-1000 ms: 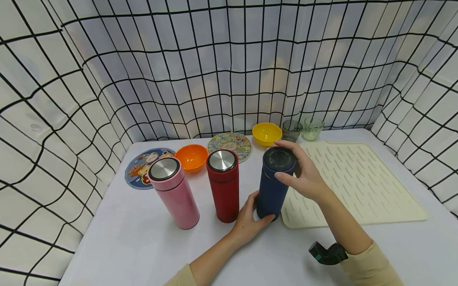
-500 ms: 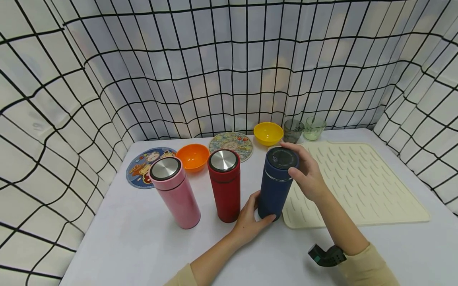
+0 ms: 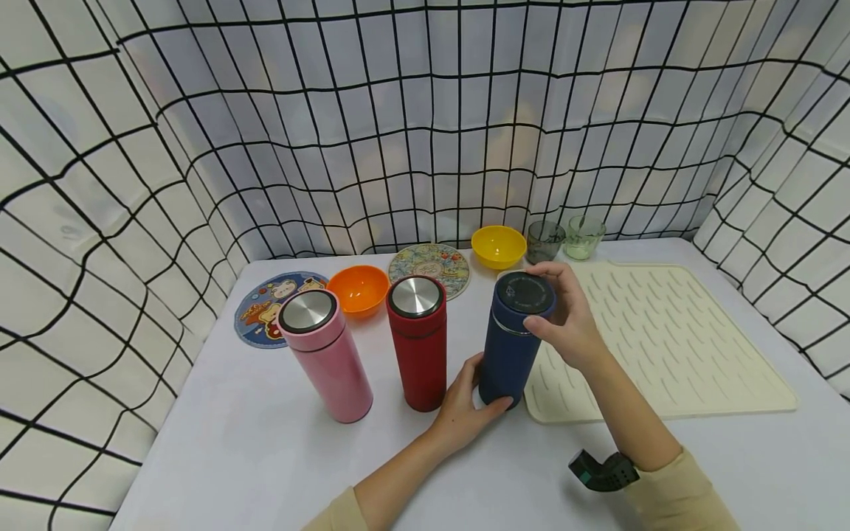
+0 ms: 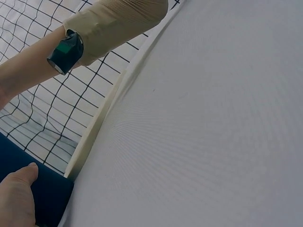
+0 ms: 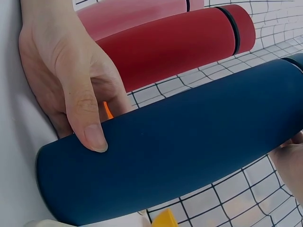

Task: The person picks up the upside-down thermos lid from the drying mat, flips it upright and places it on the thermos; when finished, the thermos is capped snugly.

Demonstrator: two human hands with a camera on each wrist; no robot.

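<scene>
1. Blue flask (image 3: 513, 341) stands upright on the bench (image 3: 265, 457), just left of the cream mat (image 3: 664, 346); red flask (image 3: 418, 343) stands close on its left, with open bench in front.
2. Your left hand (image 3: 461, 413) wraps the flask's base, grip clamped on it.
3. Your right hand (image 3: 564, 321) comes in from the right, fingers curled round the lid (image 3: 524, 291), clamped.

- White table (image 3: 232, 450), plain and kinda matte, fills the lower part of the head view.
- White cloth with a black grid (image 3: 425, 125) hangs round it from 9 through 12 to 3 o'clock.
- Soft, even light, faint warm patches glowing through at 12.
</scene>
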